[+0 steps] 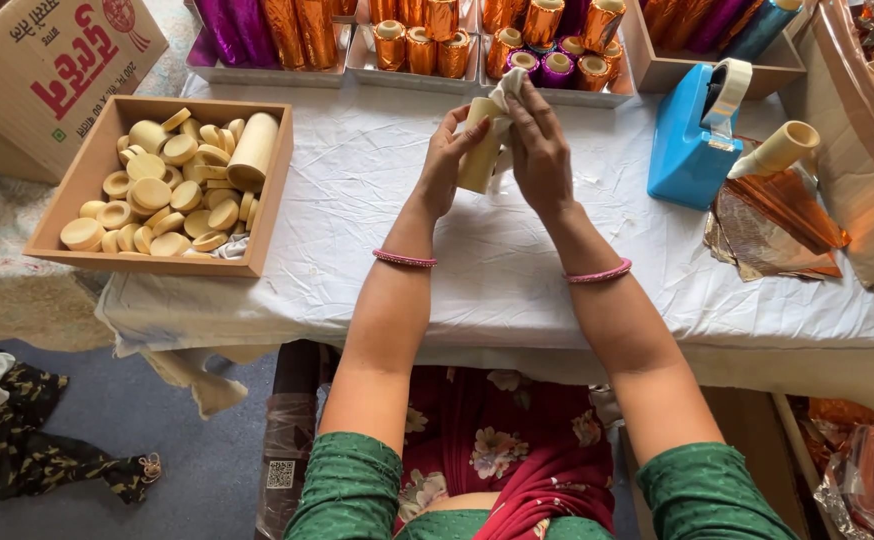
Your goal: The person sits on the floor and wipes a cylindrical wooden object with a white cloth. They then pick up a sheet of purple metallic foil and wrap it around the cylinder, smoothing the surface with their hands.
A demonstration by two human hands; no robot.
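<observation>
The left hand (447, 160) is closed around a cream tube (479, 150), gripping it from the side, upright above the table (497, 270). The right hand (540, 150) is closed on a white cloth (509, 88), pressing it against the tube's top. The table wears a wrinkled white sheet. At its left a wooden box (97, 170) holds cream discs (152, 195); at its right stands a blue tape dispenser (692, 145) beside copper foil (782, 215). Trays of foil-wrapped tubes (427, 45) line the far edge.
</observation>
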